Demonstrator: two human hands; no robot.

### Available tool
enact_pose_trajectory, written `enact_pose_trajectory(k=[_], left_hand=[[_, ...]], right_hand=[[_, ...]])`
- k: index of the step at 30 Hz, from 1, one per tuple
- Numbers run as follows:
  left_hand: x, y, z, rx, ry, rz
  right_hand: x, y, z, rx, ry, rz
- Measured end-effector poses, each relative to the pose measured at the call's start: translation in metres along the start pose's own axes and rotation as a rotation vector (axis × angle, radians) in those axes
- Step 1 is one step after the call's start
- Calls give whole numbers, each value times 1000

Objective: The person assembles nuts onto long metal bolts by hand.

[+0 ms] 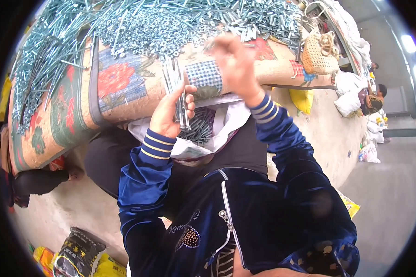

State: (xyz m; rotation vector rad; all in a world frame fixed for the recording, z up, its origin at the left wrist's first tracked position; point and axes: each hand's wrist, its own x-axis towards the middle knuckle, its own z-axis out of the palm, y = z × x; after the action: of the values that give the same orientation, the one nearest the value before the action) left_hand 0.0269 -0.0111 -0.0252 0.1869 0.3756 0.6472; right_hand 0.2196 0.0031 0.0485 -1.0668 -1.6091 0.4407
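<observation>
A bundle of long, slender silver metal rods [172, 76] is gripped in the left hand [167, 111], fingers wrapped round it, above an open white plastic bag [227, 125] of dark metal pieces. The blurred right hand [235, 67], its grip unclear, hovers near small silver metal nuts [143, 32] heaped on a flower-patterned beige cover [159, 99].

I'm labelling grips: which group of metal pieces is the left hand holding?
The bunch of silver rods, gripped in the left hand; the other long rods lie loose on the patterned covering, and the dark pieces sit in the white bag.
</observation>
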Motion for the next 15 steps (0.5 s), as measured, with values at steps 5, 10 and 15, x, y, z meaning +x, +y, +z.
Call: enact_pose_trajectory(k=[5, 10, 15], left_hand=[[-4, 4, 2, -92, 54, -18], [-4, -3, 4, 175, 141, -9], [-4, 0, 16, 229, 102, 43]], right_hand=[[-23, 2, 0, -206, -227, -231], [47, 95, -57, -958, 84, 160], [75, 136, -65, -1588, -99, 11]])
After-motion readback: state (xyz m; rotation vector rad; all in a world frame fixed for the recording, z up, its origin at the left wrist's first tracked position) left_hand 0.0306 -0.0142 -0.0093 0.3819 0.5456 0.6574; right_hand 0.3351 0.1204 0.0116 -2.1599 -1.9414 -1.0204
